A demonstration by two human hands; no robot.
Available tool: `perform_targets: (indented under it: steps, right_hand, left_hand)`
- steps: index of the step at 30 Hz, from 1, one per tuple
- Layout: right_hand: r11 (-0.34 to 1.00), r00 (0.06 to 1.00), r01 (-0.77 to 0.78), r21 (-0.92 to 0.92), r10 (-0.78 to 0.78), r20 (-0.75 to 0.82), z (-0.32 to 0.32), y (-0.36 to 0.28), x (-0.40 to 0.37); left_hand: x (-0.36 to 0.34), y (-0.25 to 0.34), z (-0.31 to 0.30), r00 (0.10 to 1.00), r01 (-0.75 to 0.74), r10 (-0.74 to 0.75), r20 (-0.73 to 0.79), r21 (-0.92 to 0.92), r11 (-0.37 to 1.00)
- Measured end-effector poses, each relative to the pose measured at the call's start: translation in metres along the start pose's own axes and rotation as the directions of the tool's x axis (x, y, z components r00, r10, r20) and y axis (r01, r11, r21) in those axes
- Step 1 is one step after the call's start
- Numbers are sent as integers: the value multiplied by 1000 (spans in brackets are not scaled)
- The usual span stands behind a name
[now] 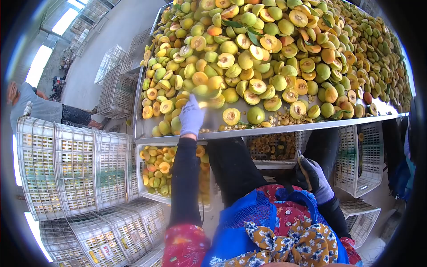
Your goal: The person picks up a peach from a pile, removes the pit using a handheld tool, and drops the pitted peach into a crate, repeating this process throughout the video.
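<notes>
My left hand [192, 116], in a pale lavender glove, reaches over the near left part of a metal table [267, 129]. Its fingers are stretched out at a pile of yellow-green apricots [231, 116], many cut in half with orange flesh. Blurred apricot halves [209, 94] lie right beside the fingertips. Low over my lap, my right hand [316, 180], in a lavender and dark glove, is closed around a small knife [304, 168] with a tan handle, its tip pointing toward the table.
A crate of apricot halves [156, 171] stands below the table edge at left, partly behind my left arm. Another crate [272, 147] under the table holds small brownish pieces. White plastic crates [75, 164] are stacked at left, more [362, 155] at right. A person [35, 104] is at far left.
</notes>
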State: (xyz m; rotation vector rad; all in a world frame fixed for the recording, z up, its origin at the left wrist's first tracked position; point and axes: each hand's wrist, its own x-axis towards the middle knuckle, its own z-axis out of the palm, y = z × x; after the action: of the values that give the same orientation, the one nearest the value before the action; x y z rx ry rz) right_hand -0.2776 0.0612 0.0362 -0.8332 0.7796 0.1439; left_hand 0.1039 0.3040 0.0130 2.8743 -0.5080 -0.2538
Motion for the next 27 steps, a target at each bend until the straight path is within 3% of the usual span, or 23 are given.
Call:
perform_targets:
  steps: [1, 3, 4, 5, 8, 10, 12, 15, 16, 21, 26, 27]
  right_hand:
    - [994, 1000, 29, -110, -28, 5, 3, -4, -1]
    - [943, 997, 80, -324, -80, 13, 13, -15, -1]
    - [898, 980, 197, -394, -188, 61, 6, -3, 9]
    - [767, 944, 323, -554, -305, 128, 12, -11, 2]
    - [189, 756, 576, -795, -493, 431, 40, -41, -9]
    - [264, 834, 505, -821, -393, 387, 41, -38, -3]
    - [257, 814, 523, -812, -435, 386, 43, -40, -4]
    - [225, 769, 546, -807, -517, 376, 41, -33, -5]
    - [223, 766, 541, -811, -529, 366, 41, -32, -7]
    - [213, 751, 541, -813, -558, 354, 35, -18, -3]
    - [252, 835, 461, -851, -446, 320, 39, -20, -11]
    - [268, 857, 438, -858, -413, 309, 39, -19, -12]
  left_hand:
    - [-12, -2, 4, 999, -1, -1, -37, -53, 999]
    - [-29, -19, 37, 947, -152, 28, -320, -369, 917]
    - [-51, 7, 21, 991, -69, -46, -124, -784, 617]
    - [-80, 48, -3, 995, 101, -24, 98, -981, 164]
    - [-120, 94, -2, 956, 174, 215, 201, -975, 137]
    - [-138, 120, 6, 924, 260, 263, 278, -960, 100]
    - [-153, 144, 13, 911, 320, 253, 326, -945, 65]
    - [-166, 166, 24, 925, 228, 278, 259, -964, 139]
    - [-171, 171, 24, 910, 275, 299, 286, -958, 79]
    - [-187, 187, 21, 932, 216, 251, 261, -957, 192]
    - [-199, 188, 36, 973, 91, 185, 135, -970, 225]
    - [-200, 189, 38, 983, 16, 172, 69, -956, 293]
